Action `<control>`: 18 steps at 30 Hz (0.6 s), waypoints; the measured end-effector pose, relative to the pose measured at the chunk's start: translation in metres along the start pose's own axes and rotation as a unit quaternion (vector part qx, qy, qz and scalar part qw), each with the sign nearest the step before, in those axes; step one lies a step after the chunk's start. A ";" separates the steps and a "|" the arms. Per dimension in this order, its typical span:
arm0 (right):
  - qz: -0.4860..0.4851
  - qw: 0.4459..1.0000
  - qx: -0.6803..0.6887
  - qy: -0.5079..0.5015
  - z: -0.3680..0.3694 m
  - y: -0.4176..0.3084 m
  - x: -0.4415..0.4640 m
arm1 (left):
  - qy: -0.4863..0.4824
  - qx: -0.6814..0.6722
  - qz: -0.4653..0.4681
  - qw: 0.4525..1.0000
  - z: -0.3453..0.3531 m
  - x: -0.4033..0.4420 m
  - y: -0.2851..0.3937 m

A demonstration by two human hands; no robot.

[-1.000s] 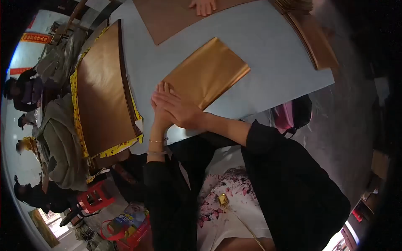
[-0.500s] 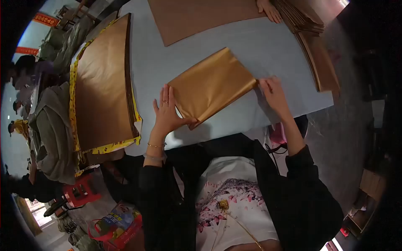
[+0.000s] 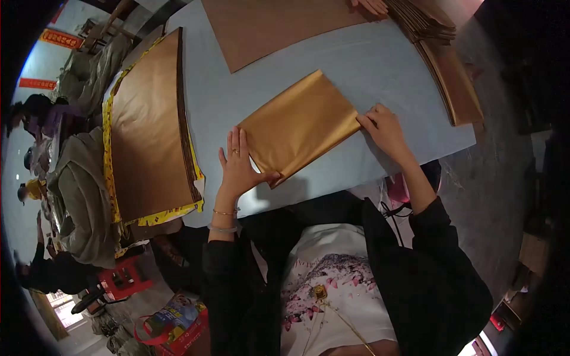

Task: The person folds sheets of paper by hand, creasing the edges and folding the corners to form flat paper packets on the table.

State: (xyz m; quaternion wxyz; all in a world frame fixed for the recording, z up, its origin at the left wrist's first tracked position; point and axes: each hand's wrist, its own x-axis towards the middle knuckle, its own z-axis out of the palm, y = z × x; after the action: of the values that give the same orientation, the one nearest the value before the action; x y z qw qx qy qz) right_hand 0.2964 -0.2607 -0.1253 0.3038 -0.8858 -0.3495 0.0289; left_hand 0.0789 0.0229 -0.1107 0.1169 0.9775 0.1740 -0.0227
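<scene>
A folded sheet of gold paper (image 3: 303, 121) lies at a slant on the pale table in front of me. My left hand (image 3: 240, 163) rests spread at its left end, with the fingers stretched along the edge and the thumb pressing on the near corner. At the opposite end, my right hand (image 3: 383, 127) pinches the right-hand corner between thumb and fingers. The paper's near long edge is a fold running between both hands.
A stack of large gold-brown sheets (image 3: 148, 124) on yellow wrapping lies left. Across the table (image 3: 205, 89) are a big brown sheet (image 3: 285, 29) and another person's hand (image 3: 371, 7). Folded paper piles (image 3: 424, 24) stand at the far right. A red bag (image 3: 175, 326) sits below left.
My right hand, blurred before, now shows sharply with its fingers closed at the paper's corner. My left hand keeps its place on the paper. The other person's hand has shifted slightly away.
</scene>
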 end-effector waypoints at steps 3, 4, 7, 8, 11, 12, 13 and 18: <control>0.011 0.999 -0.036 -0.003 0.002 -0.004 -0.002 | 0.002 0.005 0.000 1.000 0.000 0.000 0.000; 0.007 0.998 -0.065 0.006 0.003 -0.006 -0.003 | 0.001 0.005 0.001 1.000 0.000 0.000 0.000; 0.017 0.997 -0.074 0.004 0.003 -0.010 -0.003 | -0.001 -0.001 -0.007 1.000 -0.003 0.000 0.003; 0.016 0.997 -0.073 0.003 0.004 -0.011 -0.004 | -0.002 -0.002 -0.006 1.000 -0.004 0.000 0.004; -0.006 0.993 -0.101 0.059 0.010 -0.012 -0.006 | -0.006 -0.003 -0.008 1.000 -0.004 0.000 0.003; -0.026 0.989 -0.128 0.074 0.011 -0.011 -0.005 | -0.010 -0.003 -0.009 1.000 -0.004 0.000 0.003; -0.047 0.983 -0.152 0.090 0.013 -0.011 -0.005 | -0.019 -0.011 -0.014 1.000 -0.005 0.001 0.004; -0.102 0.973 -0.183 0.100 0.011 -0.008 -0.003 | -0.081 0.020 -0.013 0.996 -0.009 0.003 -0.002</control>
State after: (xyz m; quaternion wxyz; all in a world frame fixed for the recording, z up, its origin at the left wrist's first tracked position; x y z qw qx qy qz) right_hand 0.2867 -0.2526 -0.1302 0.1715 -0.8843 -0.4055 -0.1554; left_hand 0.0815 0.0276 -0.1028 0.1112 0.9722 0.1763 -0.1064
